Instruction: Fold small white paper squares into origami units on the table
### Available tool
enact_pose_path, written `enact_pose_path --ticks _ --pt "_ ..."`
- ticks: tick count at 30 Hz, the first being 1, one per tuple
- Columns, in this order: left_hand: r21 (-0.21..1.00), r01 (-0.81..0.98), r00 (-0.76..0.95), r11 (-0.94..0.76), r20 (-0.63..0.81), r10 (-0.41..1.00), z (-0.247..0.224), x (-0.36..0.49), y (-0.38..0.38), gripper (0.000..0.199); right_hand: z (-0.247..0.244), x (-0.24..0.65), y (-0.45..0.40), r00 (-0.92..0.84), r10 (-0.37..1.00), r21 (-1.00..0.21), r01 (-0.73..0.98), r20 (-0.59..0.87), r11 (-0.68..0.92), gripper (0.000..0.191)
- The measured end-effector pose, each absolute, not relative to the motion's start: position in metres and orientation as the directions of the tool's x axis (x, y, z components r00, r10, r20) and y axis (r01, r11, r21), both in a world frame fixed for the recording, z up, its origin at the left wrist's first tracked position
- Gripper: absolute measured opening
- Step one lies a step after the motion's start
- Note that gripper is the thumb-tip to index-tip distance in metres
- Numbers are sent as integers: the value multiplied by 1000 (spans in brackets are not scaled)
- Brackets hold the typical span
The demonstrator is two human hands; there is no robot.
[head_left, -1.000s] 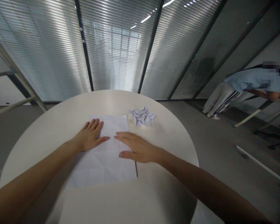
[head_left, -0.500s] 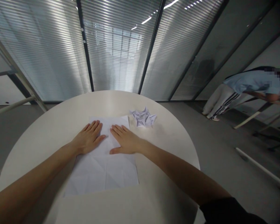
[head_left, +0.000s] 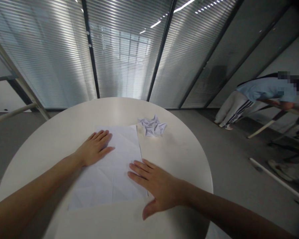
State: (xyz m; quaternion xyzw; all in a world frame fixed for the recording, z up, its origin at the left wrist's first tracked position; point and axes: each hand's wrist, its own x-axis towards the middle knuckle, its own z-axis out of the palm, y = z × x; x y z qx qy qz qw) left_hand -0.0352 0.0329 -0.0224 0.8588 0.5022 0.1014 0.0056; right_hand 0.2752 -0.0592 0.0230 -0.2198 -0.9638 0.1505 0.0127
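A creased sheet of white paper (head_left: 122, 156) lies unfolded on the round white table, with fold lines across its near half. My left hand (head_left: 94, 147) rests flat on the sheet's left side, fingers together and thumb out, palm down. At the right edge, my right hand (head_left: 159, 184) is stretched out with its thumb apart, its fingertips over the paper and its palm beyond the border. Neither hand grips anything. Behind the right hand stands a folded white paper shape (head_left: 152, 126) with several points.
The round table (head_left: 189, 156) ends in a curved edge. A pale metal frame (head_left: 22, 83) stands at the left, and blinds (head_left: 129, 59) cover the glass partition behind. At the right a person (head_left: 261, 91) in a blue top bends over another table.
My right hand has slid from the paper's middle toward me and to the right, uncovering more of the sheet. My left hand stays nearly in place.
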Motion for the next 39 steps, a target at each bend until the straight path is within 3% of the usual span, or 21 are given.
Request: enact_pose_path --ticks 4,8,14,19,23,25,29,34,39 --pt "136 751 620 -646 193 761 -7 -41 18 50 16 274 -61 -880 474 -276 463 -29 842 88" --pt "129 701 683 -701 158 713 -3 -50 2 49 4 269 -61 -867 492 -147 478 77 866 73" --pt "127 666 730 -735 87 678 -2 -53 -6 54 8 276 -45 -938 324 24 329 125 944 57" --pt "163 656 741 -737 46 670 2 -51 -8 58 14 300 -11 -917 345 224 386 202 895 49" --pt "183 647 749 -741 35 662 3 -52 -7 62 16 304 9 -951 179 405 271 252 873 41" --pt "191 642 751 -742 39 659 1 -52 -6 62 14 298 14 -960 116 439 222 255 871 37" --pt "231 638 744 -734 62 666 0 -54 -5 59 0 283 22 -955 156 348 241 254 906 34" --pt "364 594 746 -718 84 660 3 -62 -7 46 -17 282 23 -894 364 66 393 262 917 37" --pt "554 587 683 -591 54 728 7 -76 -8 41 -18 282 17 -777 575 -221 533 254 817 41"
